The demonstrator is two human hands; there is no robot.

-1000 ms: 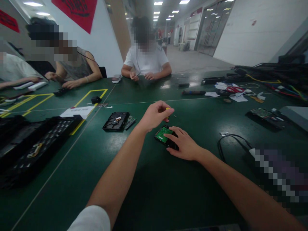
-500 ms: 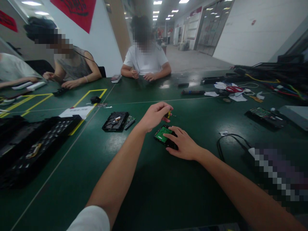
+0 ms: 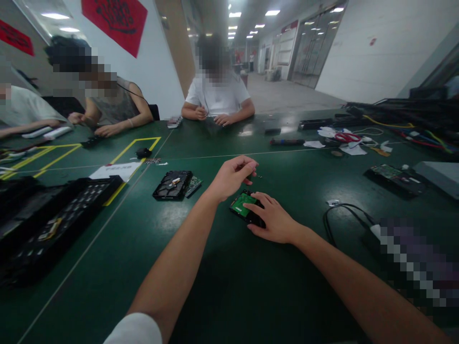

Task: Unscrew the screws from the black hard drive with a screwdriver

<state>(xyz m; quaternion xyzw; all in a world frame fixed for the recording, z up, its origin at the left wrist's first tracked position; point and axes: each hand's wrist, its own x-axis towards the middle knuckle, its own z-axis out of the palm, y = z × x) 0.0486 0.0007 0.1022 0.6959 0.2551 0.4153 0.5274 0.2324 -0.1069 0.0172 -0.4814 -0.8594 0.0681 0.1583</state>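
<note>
A hard drive (image 3: 241, 204) with its green circuit board facing up lies on the dark green table in front of me. My right hand (image 3: 272, 217) rests over its right end, fingers spread across the board and thumb along the near edge, holding it. Just above the drive's far side is my left hand (image 3: 234, 177), its fingers curled in a pinch around a small yellow-and-black tool that is now almost wholly hidden by them. A few tiny bits, perhaps screws (image 3: 260, 177), lie beside the left fingertips.
Left of my hands lie another hard drive (image 3: 172, 185) and a loose circuit board (image 3: 194, 187). Black trays (image 3: 82, 205) stand at the far left. On the right are a drive (image 3: 394, 179), a grey box (image 3: 439, 174), a black cable (image 3: 335, 208) and papers. Co-workers sit opposite.
My left hand has turned slightly, so the yellow-and-black tool between its fingers is now mostly covered. My right hand stays on the hard drive. The camera view has tilted a little.
</note>
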